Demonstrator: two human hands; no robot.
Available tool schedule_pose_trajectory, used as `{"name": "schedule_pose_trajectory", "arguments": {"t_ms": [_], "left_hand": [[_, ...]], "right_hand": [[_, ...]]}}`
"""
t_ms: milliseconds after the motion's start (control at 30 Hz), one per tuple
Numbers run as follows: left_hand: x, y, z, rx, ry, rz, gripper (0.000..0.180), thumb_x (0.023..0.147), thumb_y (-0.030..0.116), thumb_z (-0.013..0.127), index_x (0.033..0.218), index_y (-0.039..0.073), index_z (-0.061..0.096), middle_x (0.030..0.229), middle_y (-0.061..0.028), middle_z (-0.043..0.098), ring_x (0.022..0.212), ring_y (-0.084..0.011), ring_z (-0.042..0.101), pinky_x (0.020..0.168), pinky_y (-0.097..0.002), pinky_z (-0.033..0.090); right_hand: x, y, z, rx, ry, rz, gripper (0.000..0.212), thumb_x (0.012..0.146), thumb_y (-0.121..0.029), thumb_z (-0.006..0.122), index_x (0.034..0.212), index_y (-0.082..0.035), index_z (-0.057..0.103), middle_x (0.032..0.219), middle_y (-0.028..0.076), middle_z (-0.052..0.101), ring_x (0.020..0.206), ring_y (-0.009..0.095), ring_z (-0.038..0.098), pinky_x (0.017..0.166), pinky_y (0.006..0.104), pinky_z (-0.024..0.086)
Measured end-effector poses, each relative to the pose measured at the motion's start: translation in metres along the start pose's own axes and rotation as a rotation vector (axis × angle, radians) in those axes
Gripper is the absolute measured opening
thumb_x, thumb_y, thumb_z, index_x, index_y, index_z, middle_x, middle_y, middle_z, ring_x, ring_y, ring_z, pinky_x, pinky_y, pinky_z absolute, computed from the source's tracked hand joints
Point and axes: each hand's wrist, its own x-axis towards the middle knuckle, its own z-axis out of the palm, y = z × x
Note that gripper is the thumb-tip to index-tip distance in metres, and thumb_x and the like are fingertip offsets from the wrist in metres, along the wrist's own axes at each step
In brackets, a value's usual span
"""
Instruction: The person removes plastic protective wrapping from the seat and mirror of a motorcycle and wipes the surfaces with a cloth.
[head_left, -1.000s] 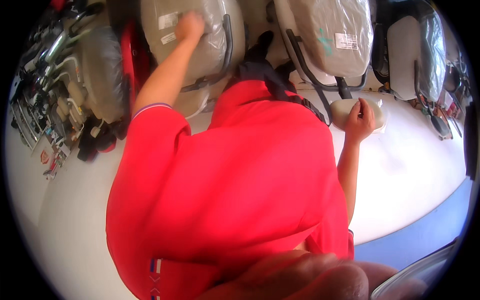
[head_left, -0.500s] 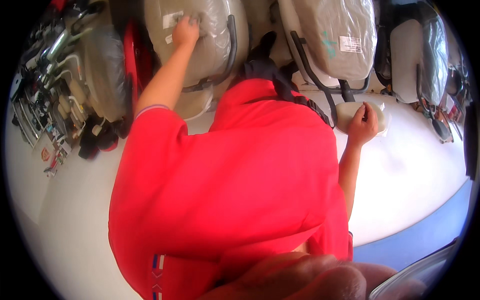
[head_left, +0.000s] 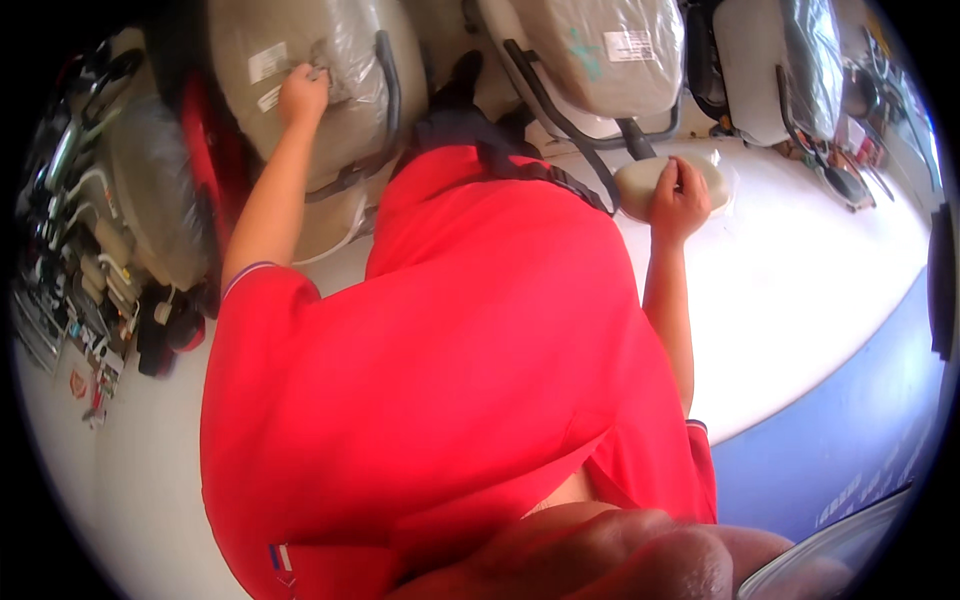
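My left hand (head_left: 303,95) is closed, its fingertips against the clear plastic wrap over a beige padded chair (head_left: 250,120) at the upper left. Beside those fingers lies a dark greyish patch; whether they pinch wrap or some small item cannot be made out. Two white labels sit on this chair next to the hand, and a dark tubular frame (head_left: 390,100) curves along its right side. Farther right, my right hand (head_left: 682,198) has its fingers curled over the near side of a beige oval pad (head_left: 637,186).
Another plastic-wrapped beige chair (head_left: 610,60) with a dark frame stands at the top centre. One more (head_left: 750,75) is to its right. A red panel (head_left: 203,150) and piled metal parts (head_left: 95,190) line the left. Pale floor (head_left: 790,270) meets a blue surface (head_left: 850,420) at lower right.
The whole view has shifted, so chairs and hands appear farther left and slightly higher or lower. My left hand has moved slightly on the wrapped chair; my right hand stays at the oval pad.
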Motion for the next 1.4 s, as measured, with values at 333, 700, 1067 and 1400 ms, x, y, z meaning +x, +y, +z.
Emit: {"name": "schedule_pose_trajectory", "arguments": {"t_ms": [333, 700, 1067, 1400], "left_hand": [[0.028, 0.037, 0.001, -0.004, 0.194, -0.149, 0.033, 0.081, 0.032, 0.060, 0.096, 0.004, 0.070, 0.101, -0.0214, 0.068, 0.097, -0.0413, 0.063, 0.082, -0.0470, 0.050], [0.052, 0.022, -0.013, 0.197, 0.087, -0.017, 0.043, 0.081, 0.038, 0.060, 0.098, 0.000, 0.069, 0.106, -0.0249, 0.066, 0.103, -0.0410, 0.062, 0.085, -0.0444, 0.048], [0.016, 0.009, 0.005, 0.112, 0.155, 0.009, 0.033, 0.077, 0.032, 0.061, 0.083, 0.000, 0.069, 0.087, -0.0242, 0.067, 0.088, -0.0431, 0.064, 0.078, -0.0491, 0.050], [0.074, 0.027, 0.004, 0.153, 0.154, -0.198, 0.040, 0.080, 0.035, 0.058, 0.097, 0.001, 0.069, 0.100, -0.0237, 0.068, 0.096, -0.0435, 0.064, 0.084, -0.0454, 0.049]], "right_hand": [[0.000, -0.002, -0.002, 0.046, -0.051, 0.066, 0.004, 0.082, -0.006, 0.065, 0.083, -0.003, 0.069, 0.069, 0.008, 0.062, 0.057, 0.021, 0.058, 0.054, 0.0318, 0.045], [-0.002, -0.001, 0.000, 0.081, 0.017, 0.061, 0.003, 0.081, -0.007, 0.066, 0.082, -0.006, 0.068, 0.069, 0.006, 0.063, 0.057, 0.020, 0.060, 0.053, 0.0310, 0.045], [0.000, -0.003, -0.002, 0.088, 0.029, 0.073, 0.003, 0.079, -0.006, 0.066, 0.081, -0.007, 0.069, 0.062, 0.005, 0.058, 0.052, 0.019, 0.056, 0.050, 0.0306, 0.042], [0.002, -0.008, -0.002, 0.033, -0.047, 0.099, 0.005, 0.079, -0.005, 0.065, 0.081, -0.007, 0.069, 0.064, 0.005, 0.059, 0.052, 0.020, 0.056, 0.049, 0.0308, 0.042]]}}
